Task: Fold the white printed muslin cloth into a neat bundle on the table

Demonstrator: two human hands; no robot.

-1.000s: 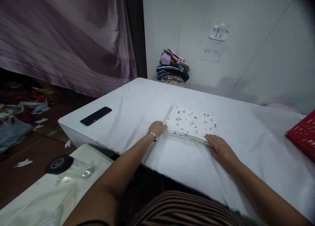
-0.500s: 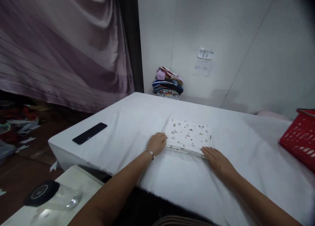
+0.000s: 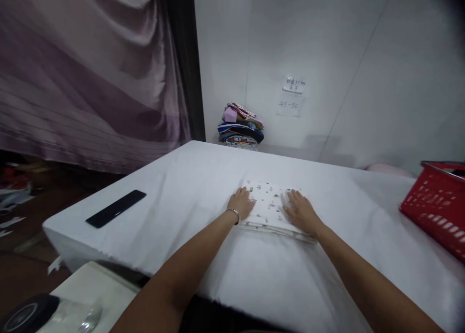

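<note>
A folded white cloth (image 3: 268,204) with a small scattered print lies flat on the white-covered table (image 3: 189,188), its layered edge facing me. My left hand (image 3: 241,204) rests flat on its left side, fingers spread, a metal bracelet at the wrist. On the right side of the cloth lies my right hand (image 3: 301,212), palm down with fingers apart. Neither hand grips the fabric. Both palms hide parts of the print.
A black flat slab, perhaps a phone (image 3: 116,208), lies on the table's left. At right stands a red plastic basket (image 3: 436,202). Folded clothes (image 3: 241,127) are piled by the wall. A black-lidded clear jar (image 3: 74,316) lies on a pale surface at lower left.
Both hands have moved from the cloth's near side edges onto its top, the right one inward and forward. The whole view has shifted slightly.
</note>
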